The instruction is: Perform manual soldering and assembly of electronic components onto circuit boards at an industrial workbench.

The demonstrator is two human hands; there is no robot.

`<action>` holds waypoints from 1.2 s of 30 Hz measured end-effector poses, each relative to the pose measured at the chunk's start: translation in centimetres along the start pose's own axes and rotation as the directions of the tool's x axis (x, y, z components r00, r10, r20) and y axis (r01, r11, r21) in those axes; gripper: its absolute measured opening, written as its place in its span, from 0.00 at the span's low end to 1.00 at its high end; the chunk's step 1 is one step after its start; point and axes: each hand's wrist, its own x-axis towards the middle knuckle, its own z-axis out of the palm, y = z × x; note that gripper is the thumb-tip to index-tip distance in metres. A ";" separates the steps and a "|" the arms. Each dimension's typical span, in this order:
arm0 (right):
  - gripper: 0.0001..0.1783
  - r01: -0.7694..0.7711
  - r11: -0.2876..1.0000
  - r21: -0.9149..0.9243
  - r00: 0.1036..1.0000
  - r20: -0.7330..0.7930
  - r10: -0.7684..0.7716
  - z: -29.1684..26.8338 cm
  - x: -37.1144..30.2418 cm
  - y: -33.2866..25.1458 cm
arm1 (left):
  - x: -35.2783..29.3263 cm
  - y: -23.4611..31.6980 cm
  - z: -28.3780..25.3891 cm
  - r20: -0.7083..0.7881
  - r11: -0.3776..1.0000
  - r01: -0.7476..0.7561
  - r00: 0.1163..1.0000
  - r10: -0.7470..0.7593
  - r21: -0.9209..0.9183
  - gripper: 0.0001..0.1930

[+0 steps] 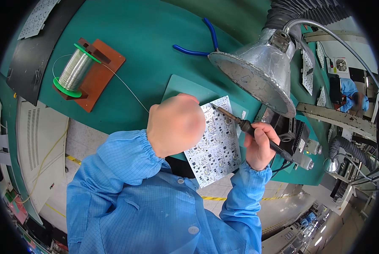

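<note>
the right hand has its fingers curled tight around the black handle of a soldering iron, held like a pen. the iron's long axis runs from the fist up and to the left, and its thin metal tip ends over the upper right part of the white circuit board, close to the board's top edge. whether the tip is touching the board or just above it cannot be told from this view.

the left hand sits just left of that tip, lying over the board's left side. it shows as a rounded blur; its fingers look drawn together, but what they pinch, if anything, cannot be told. a thin solder wire runs from the spool down and right toward this hand and passes out of sight behind it, so the wire's free end is not visible.

the board lies tilted on a green mat, its long side running from upper left to lower right, its lower end past the bench edge.

farther out: the solder spool with green flanges on a brown stand well to the left, blue-handled cutters above, and a metal fume hood hanging over the board's upper right. both sleeves are blue.
</note>
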 end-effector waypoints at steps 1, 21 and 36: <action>0.11 -0.029 0.999 -0.017 1.000 0.007 0.029 0.0 0.2 -0.1 | 0.1 0.0 0.1 0.006 0.999 0.011 1.000 -0.011 0.031 0.03; 0.13 -0.053 0.998 -0.027 0.999 0.007 0.053 0.3 1.2 0.1 | 0.6 0.1 0.3 0.083 0.995 0.084 0.993 -0.088 0.053 0.04; 0.13 0.129 0.985 -0.117 0.974 -0.172 -0.148 1.5 -2.1 0.5 | 1.3 -0.3 -0.2 0.180 0.992 0.129 0.975 -0.129 0.012 0.06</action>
